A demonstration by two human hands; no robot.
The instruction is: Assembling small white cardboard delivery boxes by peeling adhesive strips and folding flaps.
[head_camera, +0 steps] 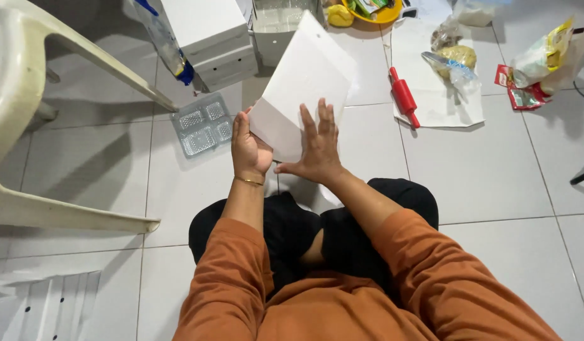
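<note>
Between hands (285, 148), white board (304, 82)

Two hands, left (249, 150) and right (317, 146), one white board (301, 82), one red rolling pin (403, 96), one clear plastic tray (202, 123), one yellow bowl (386, 14), one plastic chair (26, 95).

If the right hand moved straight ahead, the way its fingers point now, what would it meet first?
The right hand already lies flat on the white rectangular board, fingers pointing up along it. Going on, it would slide over the board toward the grey-white box behind, though depth is unclear.
</note>
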